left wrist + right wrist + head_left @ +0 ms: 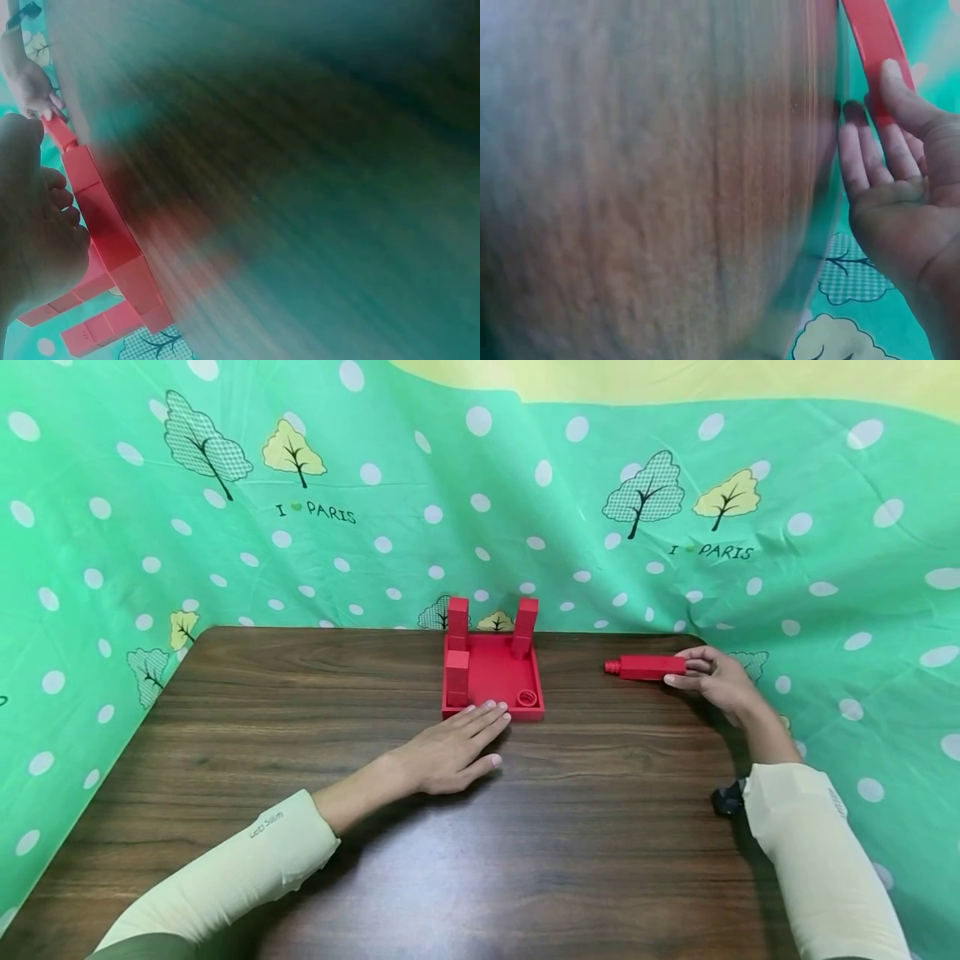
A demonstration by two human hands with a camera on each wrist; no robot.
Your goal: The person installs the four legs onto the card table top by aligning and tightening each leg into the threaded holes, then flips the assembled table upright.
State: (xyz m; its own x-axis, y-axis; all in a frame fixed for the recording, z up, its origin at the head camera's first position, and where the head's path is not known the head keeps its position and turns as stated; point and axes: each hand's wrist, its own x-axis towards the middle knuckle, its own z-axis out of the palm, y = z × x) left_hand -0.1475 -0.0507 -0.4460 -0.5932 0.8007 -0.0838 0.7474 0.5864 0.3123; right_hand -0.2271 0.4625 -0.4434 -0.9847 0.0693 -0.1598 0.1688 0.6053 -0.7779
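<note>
A red square tray-like tabletop lies at the back of the wooden table, with three red legs standing at its corners. Its front right corner shows a round threaded socket with no leg in it. My left hand lies with its fingers straight, fingertips over the front rim. To the right, my right hand pinches the plain end of a red square leg between thumb and fingers. That leg lies nearly level, its threaded tip pointing left. In the right wrist view, the thumb presses along the leg.
The brown wooden table ends near my right forearm and just behind the red piece. A green dotted curtain hangs around its back and sides. A black wrist camera sits by the right sleeve.
</note>
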